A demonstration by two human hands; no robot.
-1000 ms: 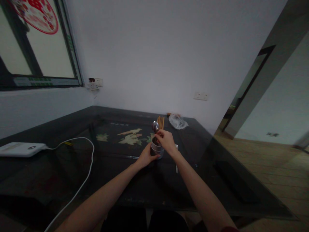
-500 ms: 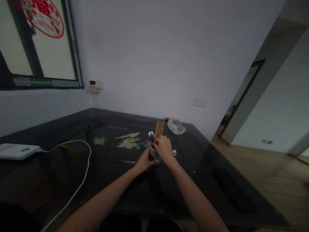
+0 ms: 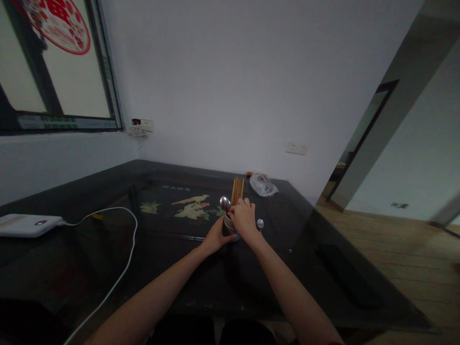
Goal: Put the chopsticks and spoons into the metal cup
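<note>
A small cup [image 3: 230,231] stands on the dark table, partly covered by my hands. My left hand [image 3: 215,236] is wrapped round its lower left side. Wooden chopsticks [image 3: 237,190] rise from it behind my right hand, and a metal spoon [image 3: 224,203] leans out at the left of its rim. My right hand [image 3: 244,218] is over the cup's mouth with its fingers pinched together; what they grip is hidden. Just right of my right wrist shows the bowl of another metal spoon [image 3: 260,224].
On the table [image 3: 172,287], a crumpled clear plastic bag [image 3: 263,185] lies at the back by the wall. A white device [image 3: 30,225] with a white cable [image 3: 132,244] is at the left. A dark flat object [image 3: 347,275] lies near the right edge.
My view has shifted slightly. Both hands stay at the cup, with no clear change in their hold.
</note>
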